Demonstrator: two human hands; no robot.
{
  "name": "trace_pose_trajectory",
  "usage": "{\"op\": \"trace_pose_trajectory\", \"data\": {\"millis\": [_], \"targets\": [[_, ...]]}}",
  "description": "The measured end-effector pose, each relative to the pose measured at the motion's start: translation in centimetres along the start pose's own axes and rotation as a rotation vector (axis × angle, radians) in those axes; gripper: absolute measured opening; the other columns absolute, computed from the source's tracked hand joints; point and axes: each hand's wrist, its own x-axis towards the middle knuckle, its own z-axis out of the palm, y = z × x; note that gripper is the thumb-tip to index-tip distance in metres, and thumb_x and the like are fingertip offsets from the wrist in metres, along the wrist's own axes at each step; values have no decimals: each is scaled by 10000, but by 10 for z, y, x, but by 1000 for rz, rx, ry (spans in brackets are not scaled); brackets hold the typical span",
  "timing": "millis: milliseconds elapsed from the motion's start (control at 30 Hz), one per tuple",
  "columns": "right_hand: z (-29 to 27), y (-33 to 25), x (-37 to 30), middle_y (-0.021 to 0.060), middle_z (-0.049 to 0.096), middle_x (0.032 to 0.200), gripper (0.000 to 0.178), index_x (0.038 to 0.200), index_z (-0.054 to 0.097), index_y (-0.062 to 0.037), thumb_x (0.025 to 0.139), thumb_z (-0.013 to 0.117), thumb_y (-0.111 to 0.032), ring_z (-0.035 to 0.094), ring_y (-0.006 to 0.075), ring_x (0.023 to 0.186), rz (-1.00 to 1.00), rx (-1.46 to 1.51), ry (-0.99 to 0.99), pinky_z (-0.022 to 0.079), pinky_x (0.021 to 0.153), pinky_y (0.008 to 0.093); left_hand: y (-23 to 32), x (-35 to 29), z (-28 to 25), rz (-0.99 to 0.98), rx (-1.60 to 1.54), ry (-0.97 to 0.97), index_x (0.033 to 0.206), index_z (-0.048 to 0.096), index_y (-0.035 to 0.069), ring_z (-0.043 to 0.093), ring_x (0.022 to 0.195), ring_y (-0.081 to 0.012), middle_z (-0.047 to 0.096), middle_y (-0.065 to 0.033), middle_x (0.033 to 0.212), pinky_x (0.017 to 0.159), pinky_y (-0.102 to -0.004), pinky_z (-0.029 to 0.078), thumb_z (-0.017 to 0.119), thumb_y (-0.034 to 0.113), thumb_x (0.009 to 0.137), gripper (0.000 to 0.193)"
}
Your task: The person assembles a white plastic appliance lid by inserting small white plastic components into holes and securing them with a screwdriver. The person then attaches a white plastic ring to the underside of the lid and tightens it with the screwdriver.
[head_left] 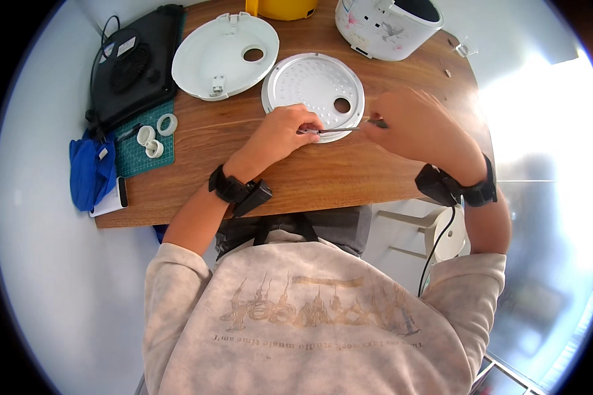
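My right hand [408,118] is closed round the dark handle of a screwdriver [341,130]. Its thin metal shaft points left, across the near edge of a round white dimpled inner lid [306,82] with one hole in it. The tip reaches the fingertips of my left hand [284,135], which are pinched together at that same near edge. What they hold is mostly hidden; a small pale bit shows between them. Behind and to the left lies a larger white round lid [204,56], with a hole and a metal clip at its rim.
A white rice cooker body [385,29] with a flower print stands at the back right, beside a yellow container [286,8]. On the left are a black appliance base [135,69], a green cutting mat [158,158], white rings [167,124], and a blue cloth [92,171].
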Motion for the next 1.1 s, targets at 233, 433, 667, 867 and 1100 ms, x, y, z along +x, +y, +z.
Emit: {"op": "trace_pose_trajectory", "data": {"millis": [233, 433, 667, 867, 1100], "targets": [[-9, 23, -9, 164, 647, 693, 261, 778, 683, 10, 870, 651, -232, 618, 357, 657, 235, 221, -96, 499, 644, 421, -1, 3, -3, -20, -43, -33, 1010, 757, 65, 680, 843, -234, 684, -106, 925, 768, -334, 538, 801, 128, 820, 205], [0, 39, -20, 147, 689, 852, 229, 998, 739, -30, 842, 709, -195, 677, 299, 839, 65, 301, -7, 531, 747, 381, 0, 2, -4, -20, -30, -41, 1021, 757, 66, 670, 829, -220, 686, -97, 925, 760, -326, 533, 802, 139, 827, 212], [-4, 33, -11, 115, 642, 953, 273, 1056, 750, -44, 785, 746, -76, 667, 301, 856, -1, 339, -16, 531, 780, 389, -2, 3, -3, -26, 2, -43, 1041, 753, 67, 662, 818, -203, 689, -88, 930, 752, -318, 527, 803, 162, 841, 227], [-3, 35, -11, 102, 642, 964, 261, 1048, 748, -49, 788, 751, -76, 653, 302, 848, -70, 332, -7, 517, 790, 384, 3, 3, -4, -44, -43, -39, 1009, 743, 41, 694, 868, -257, 685, -119, 942, 792, -347, 549, 803, 115, 814, 217], [-3, 30, -9, 104, 637, 964, 260, 1055, 747, -50, 796, 749, -63, 644, 314, 856, -98, 304, -12, 512, 789, 392, 1, 2, -3, -39, -53, -34, 1020, 750, 50, 701, 874, -251, 692, -118, 955, 796, -340, 552, 811, 110, 810, 227]]}}
